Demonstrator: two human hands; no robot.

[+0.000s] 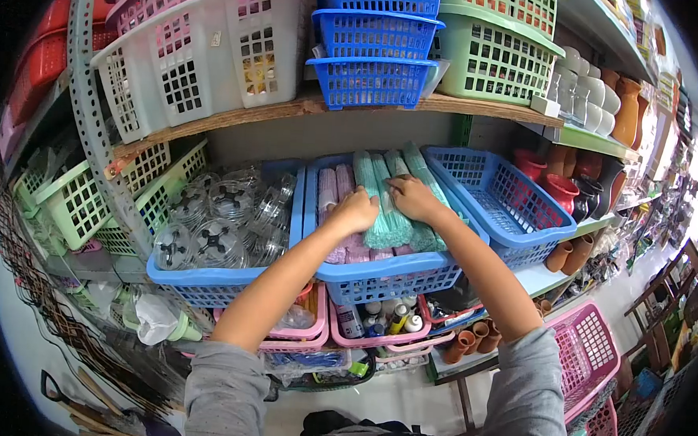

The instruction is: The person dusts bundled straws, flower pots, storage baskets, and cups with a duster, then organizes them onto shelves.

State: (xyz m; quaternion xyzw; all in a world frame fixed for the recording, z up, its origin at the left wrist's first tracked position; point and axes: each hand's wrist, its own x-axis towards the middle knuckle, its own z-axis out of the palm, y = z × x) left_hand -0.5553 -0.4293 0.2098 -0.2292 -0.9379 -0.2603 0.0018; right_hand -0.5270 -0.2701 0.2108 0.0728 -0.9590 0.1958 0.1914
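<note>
Metal-and-wood shelf rack (291, 108), plastic baskets on every level. Mid shelf, centre: blue perforated plastic basket (377, 279) packed with long thin wrapped rolls lying flat, side by side, long axes running front to back, far ends against the basket's rear wall. Left part of the pack: pink plastic-wrapped rolls (330, 193). Right part: pale green plastic-wrapped rolls (388, 220), wrap glossy, slightly crinkled.

Neighbours: blue plastic basket of clear round plastic pieces (222, 227) just left, touching; empty-looking blue mesh basket (508, 203) just right, tilted. White lattice basket (208, 53) on the shelf above.

Left hand (355, 210): knuckles up, fingers curled down on the seam between pink and green rolls; grip looks closed, can't tell whether it's clamping a roll or just pressing. Right hand (413, 196): palm down on the green rolls, fingers bent over them, resting on top, not wrapped around any one roll.
</note>
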